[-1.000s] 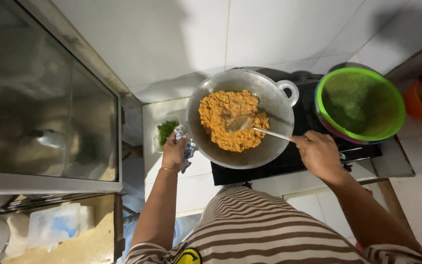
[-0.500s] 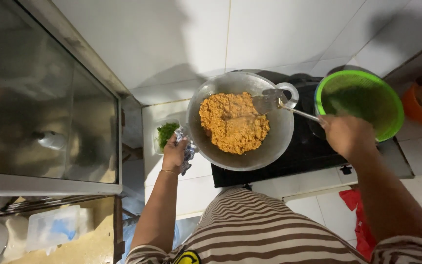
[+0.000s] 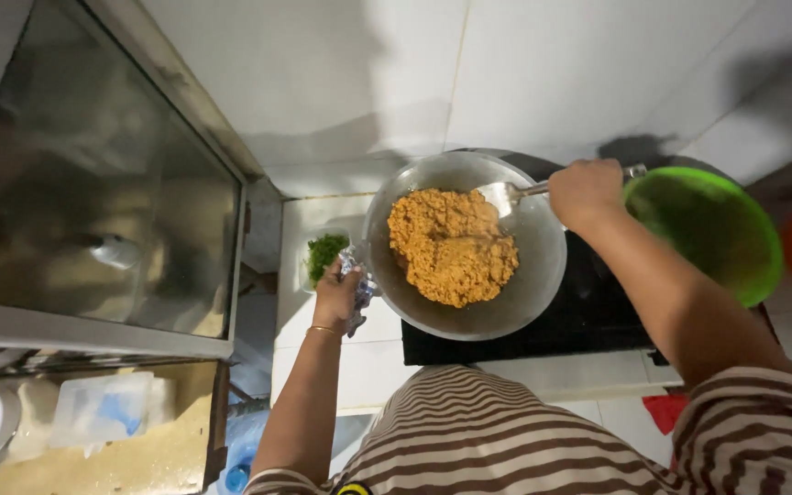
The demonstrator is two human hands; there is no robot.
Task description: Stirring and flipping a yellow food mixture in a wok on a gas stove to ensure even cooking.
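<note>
Your left hand (image 3: 336, 295) grips the wok (image 3: 465, 246) rim through a folded cloth (image 3: 359, 291); your right hand (image 3: 584, 192) is closed on the spatula (image 3: 506, 194), blade at the edge of the orange rice (image 3: 451, 246). The wok sits on the black stove (image 3: 588, 316). Risk: a hard push could tip rice over the rim (the cloth may slip), and the green bowl (image 3: 708, 234) sits just beside your right forearm.

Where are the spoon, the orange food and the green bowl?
spoon (image 3: 503, 193), head view, on its metal bowl end.
orange food (image 3: 451, 246), head view, middle of the heap in the pan.
green bowl (image 3: 712, 229), head view, on its inside wall.
</note>
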